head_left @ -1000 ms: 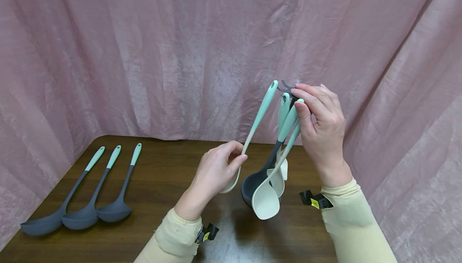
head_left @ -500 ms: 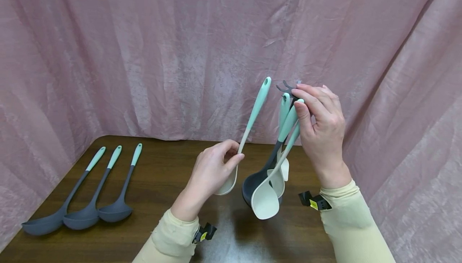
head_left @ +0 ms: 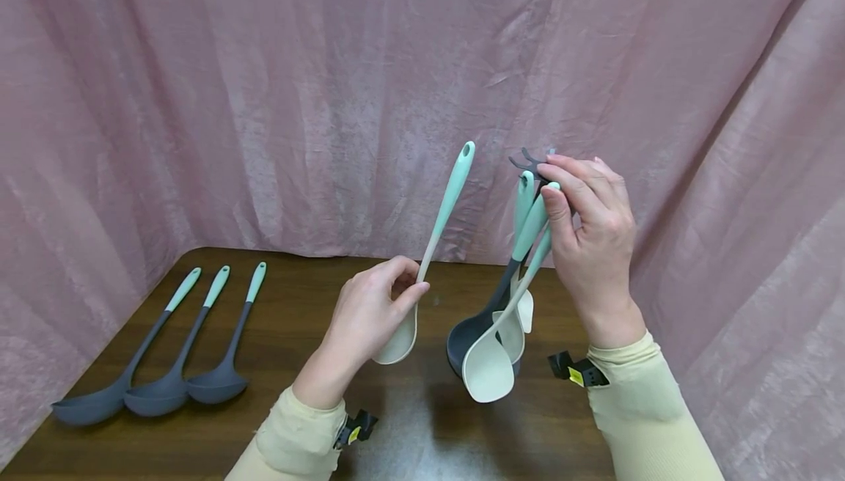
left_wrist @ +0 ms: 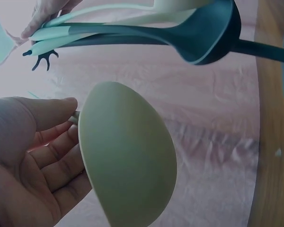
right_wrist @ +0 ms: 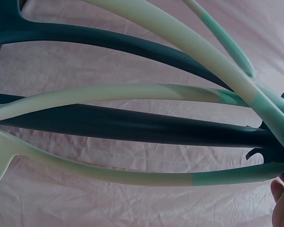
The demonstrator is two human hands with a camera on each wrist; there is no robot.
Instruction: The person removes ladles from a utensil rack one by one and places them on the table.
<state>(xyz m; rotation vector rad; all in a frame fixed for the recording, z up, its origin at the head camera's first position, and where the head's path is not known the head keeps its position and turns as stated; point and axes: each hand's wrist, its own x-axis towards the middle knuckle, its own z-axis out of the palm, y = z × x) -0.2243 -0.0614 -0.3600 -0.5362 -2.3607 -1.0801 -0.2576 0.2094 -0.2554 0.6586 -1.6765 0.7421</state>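
My left hand (head_left: 370,309) pinches a cream ladle (head_left: 447,199) with a mint handle near its bowl, handle pointing up. Its bowl fills the middle of the left wrist view, partly behind my fingers in the head view. My right hand (head_left: 594,228) grips the top of a dark utensil stand (head_left: 528,164) with curled hooks, its thumb beside a mint handle end. On the stand hang a dark ladle (head_left: 470,338), a cream spoon-like utensil (head_left: 488,372) and more cream utensils behind. The stand's post (right_wrist: 146,126) shows in the right wrist view.
Three dark ladles with mint handles, a left one (head_left: 92,404), a middle one (head_left: 158,397) and a right one (head_left: 218,382), lie side by side on the left of the brown wooden table (head_left: 310,320). Pink curtains (head_left: 330,100) surround the table.
My left hand has moved left with the cream ladle, whose handle end is now well apart from the stand's hooks. My right hand stays at the stand top. The view has shifted slightly.
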